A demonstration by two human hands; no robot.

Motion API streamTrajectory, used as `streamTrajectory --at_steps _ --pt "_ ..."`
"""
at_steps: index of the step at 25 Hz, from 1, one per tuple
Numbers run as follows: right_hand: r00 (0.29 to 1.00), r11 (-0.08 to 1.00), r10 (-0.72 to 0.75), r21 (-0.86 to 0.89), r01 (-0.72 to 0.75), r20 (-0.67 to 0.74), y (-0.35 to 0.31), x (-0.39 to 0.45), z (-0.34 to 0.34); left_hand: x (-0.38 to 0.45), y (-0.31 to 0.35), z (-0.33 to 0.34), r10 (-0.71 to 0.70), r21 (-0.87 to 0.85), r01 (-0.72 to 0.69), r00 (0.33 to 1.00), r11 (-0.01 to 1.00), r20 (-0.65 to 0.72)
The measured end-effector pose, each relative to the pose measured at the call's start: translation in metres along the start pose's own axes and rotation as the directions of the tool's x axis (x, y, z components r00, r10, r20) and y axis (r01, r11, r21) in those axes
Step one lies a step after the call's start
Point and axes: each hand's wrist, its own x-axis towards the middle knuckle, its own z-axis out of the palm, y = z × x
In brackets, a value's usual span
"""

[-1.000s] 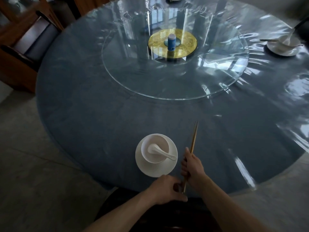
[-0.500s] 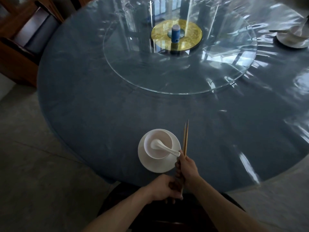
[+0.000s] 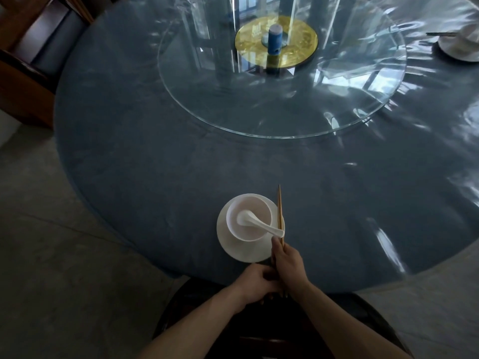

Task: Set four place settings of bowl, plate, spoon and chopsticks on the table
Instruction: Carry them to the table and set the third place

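Observation:
A white plate (image 3: 233, 251) lies near the front edge of the round blue table (image 3: 145, 161). On it stands a white bowl (image 3: 249, 233) with a white spoon (image 3: 255, 224) inside, handle pointing right. A pair of wooden chopsticks (image 3: 280, 211) runs along the plate's right rim, tips pointing away from me. My right hand (image 3: 287, 265) grips their lower part. My left hand (image 3: 255, 283) is curled at their near ends, just off the table edge. A second setting's plate (image 3: 458, 51) with bowl and chopsticks sits at the far right.
A glass turntable (image 3: 259, 110) covers the table's middle, with a gold disc (image 3: 295, 47) and a small blue bottle (image 3: 275, 38) at its centre. A wooden chair (image 3: 33, 55) stands at the far left. A dark stool (image 3: 181, 307) is below my arms.
The chopsticks have swung from slanting right to straight and shifted left against the plate's right rim. Both hands moved left with them.

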Motion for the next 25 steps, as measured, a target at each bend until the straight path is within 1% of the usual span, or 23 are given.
streamTrajectory --at_steps 2,3,7,10,12,16,21,25 --pt "0.999 1.0 0.004 0.012 -0.004 0.032 -0.001 -0.001 0.0 0.002 -0.002 0.0 -0.012 -0.004 0.012 1.0 1.0 -0.014" --pt "0.999 1.0 0.007 -0.01 -0.007 0.038 -0.003 -0.002 -0.001 0.003 -0.003 0.0 -0.016 -0.006 0.016 1.0 1.0 -0.024" --pt "1.0 0.977 -0.004 -0.215 0.001 -0.015 -0.002 -0.012 -0.017 0.008 -0.008 -0.003 -0.018 0.029 0.022 0.993 0.999 -0.121" --pt "0.999 0.96 -0.018 -0.279 0.031 0.046 0.005 -0.021 -0.028 0.012 -0.011 -0.006 -0.013 0.063 0.023 0.988 0.998 -0.157" --pt "0.996 0.961 -0.026 -0.272 0.047 0.083 0.008 -0.022 -0.028 0.013 -0.013 -0.009 -0.012 0.1 0.03 0.984 0.995 -0.18" --pt "0.997 0.966 -0.017 -0.255 0.035 0.073 0.009 -0.019 -0.022 0.017 -0.017 -0.016 0.029 0.179 0.01 0.977 0.984 -0.211" --pt "0.999 0.963 -0.013 -0.267 0.025 0.046 0.013 -0.017 -0.018 0.016 -0.021 -0.018 0.076 0.187 -0.026 0.962 0.982 -0.263" --pt "1.0 0.97 -0.012 -0.244 0.019 0.028 0.013 -0.016 -0.018 0.014 -0.021 -0.019 0.075 0.179 -0.028 0.962 0.983 -0.263"
